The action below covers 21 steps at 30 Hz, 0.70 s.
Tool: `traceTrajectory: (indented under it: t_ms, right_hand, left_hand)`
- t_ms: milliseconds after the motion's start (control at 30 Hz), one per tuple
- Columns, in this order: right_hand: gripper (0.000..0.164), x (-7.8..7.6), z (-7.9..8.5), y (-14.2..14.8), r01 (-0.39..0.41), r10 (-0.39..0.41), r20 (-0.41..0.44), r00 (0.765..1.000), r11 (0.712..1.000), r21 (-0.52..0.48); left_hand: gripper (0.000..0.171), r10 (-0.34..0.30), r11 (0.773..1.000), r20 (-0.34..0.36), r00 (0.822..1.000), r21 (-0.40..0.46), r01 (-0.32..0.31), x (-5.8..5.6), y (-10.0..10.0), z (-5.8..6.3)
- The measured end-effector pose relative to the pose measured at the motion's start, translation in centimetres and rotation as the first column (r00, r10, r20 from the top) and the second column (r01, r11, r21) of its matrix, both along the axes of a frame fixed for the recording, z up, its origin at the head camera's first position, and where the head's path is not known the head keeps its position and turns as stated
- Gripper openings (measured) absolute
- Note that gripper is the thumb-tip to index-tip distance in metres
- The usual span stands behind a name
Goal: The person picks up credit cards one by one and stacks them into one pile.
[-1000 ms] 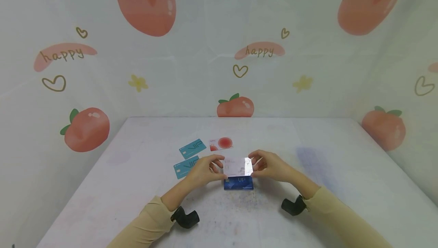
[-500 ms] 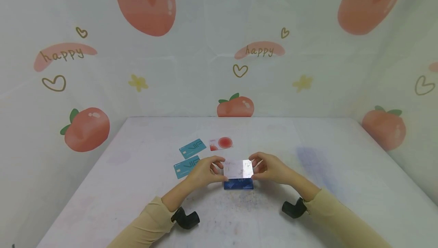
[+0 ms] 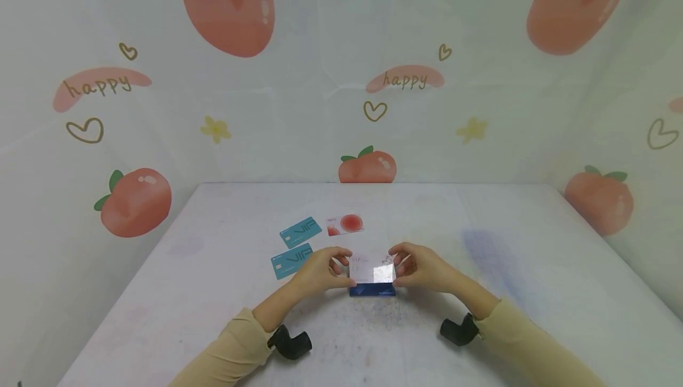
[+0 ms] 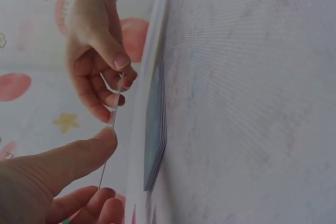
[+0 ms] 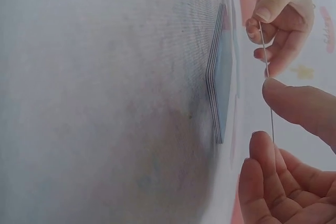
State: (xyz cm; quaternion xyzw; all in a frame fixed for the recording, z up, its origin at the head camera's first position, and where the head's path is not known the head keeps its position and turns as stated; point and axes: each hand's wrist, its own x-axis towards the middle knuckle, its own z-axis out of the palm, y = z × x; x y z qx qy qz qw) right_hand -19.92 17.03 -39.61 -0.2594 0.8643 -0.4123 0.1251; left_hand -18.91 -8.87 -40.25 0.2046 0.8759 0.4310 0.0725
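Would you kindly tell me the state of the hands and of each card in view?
Left hand: pinching the left edge of the pale card.
Right hand: pinching its right edge.
Pale card: held in the air, apart from the blue-topped stack.
Blue-topped stack: lying on the table, edges neatly aligned.
Far teal card: flat, unheld.
Near teal card: flat, partly hidden by the left hand.
Red-and-white card: flat, unheld.

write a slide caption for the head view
Left hand and right hand hold a pale card above a blue-topped card stack, three other cards lying nearby.
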Motion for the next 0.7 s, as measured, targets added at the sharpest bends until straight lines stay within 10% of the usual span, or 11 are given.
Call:
traceTrajectory:
  t_ms: [700]
  right_hand:
    - [0.048, 0.31, -0.33, -0.09, -0.025, 0.026, -0.016, 1.000, 0.999, 0.048]
  left_hand:
    - [0.051, -0.032, 0.999, 0.004, 0.999, -0.026, 0.032, 0.11, -0.14, -0.57]
